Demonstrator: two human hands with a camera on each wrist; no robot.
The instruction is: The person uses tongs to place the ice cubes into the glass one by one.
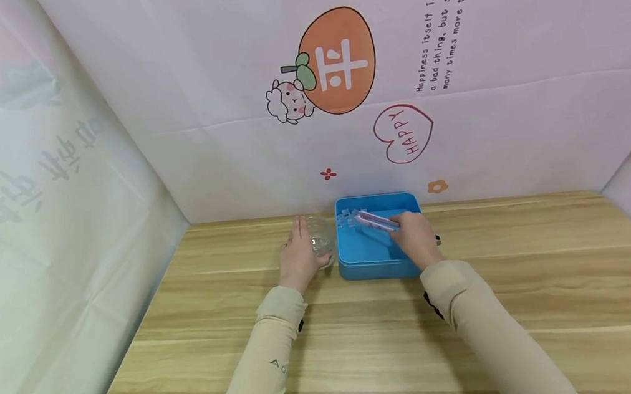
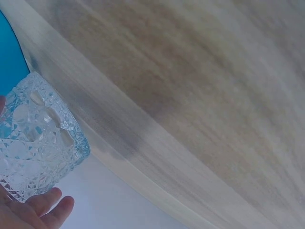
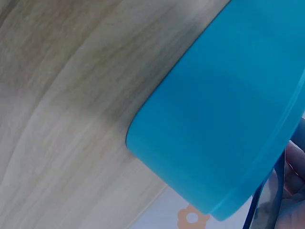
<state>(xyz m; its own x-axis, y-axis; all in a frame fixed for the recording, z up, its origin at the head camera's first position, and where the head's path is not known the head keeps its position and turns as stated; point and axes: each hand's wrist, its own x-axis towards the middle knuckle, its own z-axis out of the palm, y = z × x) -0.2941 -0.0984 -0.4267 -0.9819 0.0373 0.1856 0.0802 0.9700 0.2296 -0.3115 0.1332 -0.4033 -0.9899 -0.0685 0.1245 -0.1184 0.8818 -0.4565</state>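
Observation:
My left hand grips a clear cut-glass bowl from its left side, with the thumb at the near side. In the left wrist view the bowl shows its faceted pattern, and the fingertips lie along its wall. My right hand holds a pair of pinkish-white tongs over a blue rectangular box. At the tongs' tips are small clear pieces like ice cubes, gathered in the box's far left corner. The box's outer wall hides most of the right hand in the right wrist view.
The bowl stands just left of the box on a wood-grain table. Right behind the box rises a white printed cloth, and another cloth hangs along the table's left side.

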